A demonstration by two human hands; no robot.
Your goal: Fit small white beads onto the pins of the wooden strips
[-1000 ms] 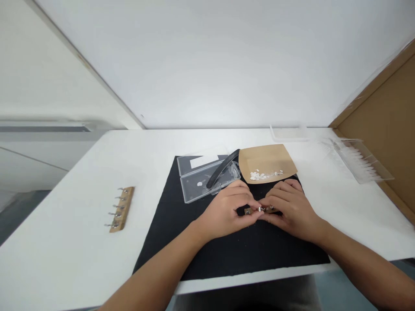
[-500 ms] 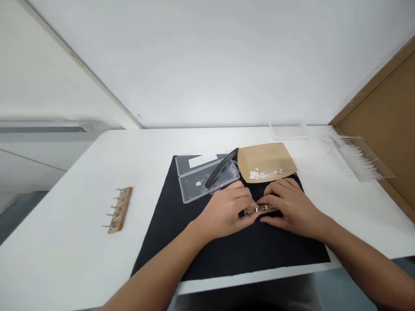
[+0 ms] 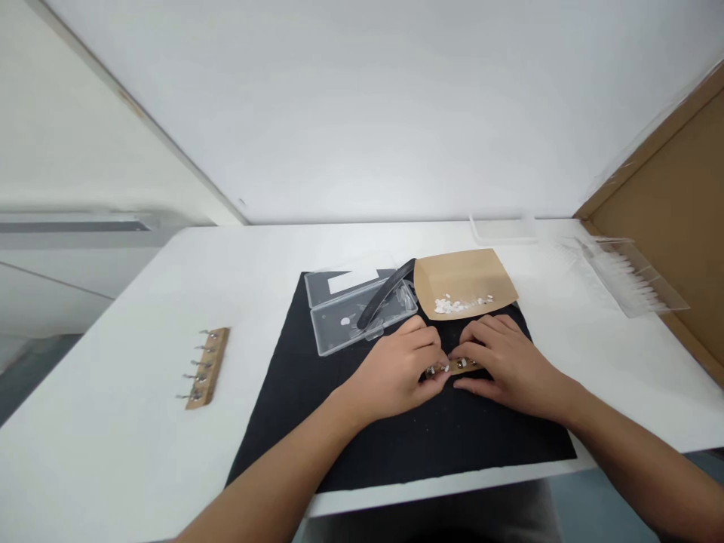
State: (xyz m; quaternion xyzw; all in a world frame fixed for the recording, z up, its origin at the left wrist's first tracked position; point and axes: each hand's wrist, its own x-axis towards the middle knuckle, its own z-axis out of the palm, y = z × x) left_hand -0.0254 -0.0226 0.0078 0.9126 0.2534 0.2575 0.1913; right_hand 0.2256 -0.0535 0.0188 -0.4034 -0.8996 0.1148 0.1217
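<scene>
A narrow wooden strip with small metal clips (image 3: pixel 464 365) lies on the black cloth, partly hidden by both hands. My left hand (image 3: pixel 403 363) is closed around its left end, with thumb and forefinger pinched at one of the clips. A small white piece shows at those fingertips; its kind is too small to make out. From the other side, my right hand (image 3: pixel 503 363) grips the strip's right part, fingers bent over the far edge and thumb at the near edge.
Behind my hands a brown paper tray (image 3: pixel 467 275) holds small white pieces. A black nail file (image 3: pixel 385 294) rests across an open clear plastic case (image 3: pixel 333 338). To the left lies another clip strip (image 3: pixel 208 368). Clear cases of nail tips (image 3: pixel 627 280) stand at the right.
My left fingertips have shifted slightly at the clip, and its bright metal part shows less between them. My right hand and the strip stay almost where they were.
</scene>
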